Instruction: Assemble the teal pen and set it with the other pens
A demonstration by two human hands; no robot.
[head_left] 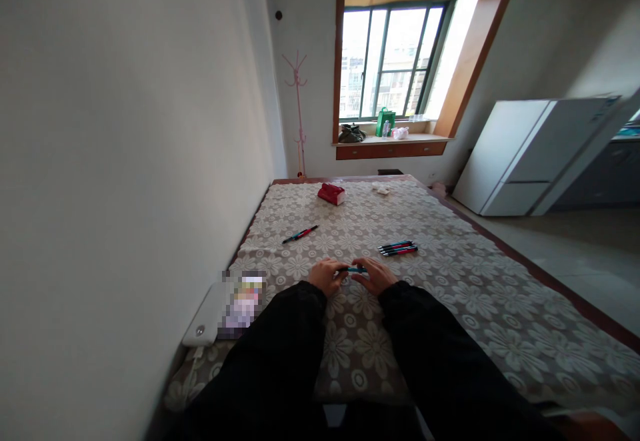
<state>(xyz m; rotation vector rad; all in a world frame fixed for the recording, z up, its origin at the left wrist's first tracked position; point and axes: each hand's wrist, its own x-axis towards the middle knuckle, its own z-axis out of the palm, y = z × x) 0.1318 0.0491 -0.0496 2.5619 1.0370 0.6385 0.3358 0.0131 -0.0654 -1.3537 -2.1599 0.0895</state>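
Between my two hands, low over the patterned tablecloth, is a teal and black pen (356, 269), lying roughly level. My left hand (327, 275) grips its dark left end, and my right hand (374, 275) pinches the other end. The fingers hide both ends of the pen in part. Just beyond my right hand lies a small row of several pens (399, 248), black with teal and red parts. Farther off to the left, a pair of pens (301, 234), one with red on it, rests at a slant on the cloth.
The patterned cloth (450, 294) covers a long table beside the left wall. A red tissue pack (331, 194) and a crumpled white item (381, 189) lie toward the far end. At the left edge sits a white device with a cable (205, 317), next to a blurred-out patch.
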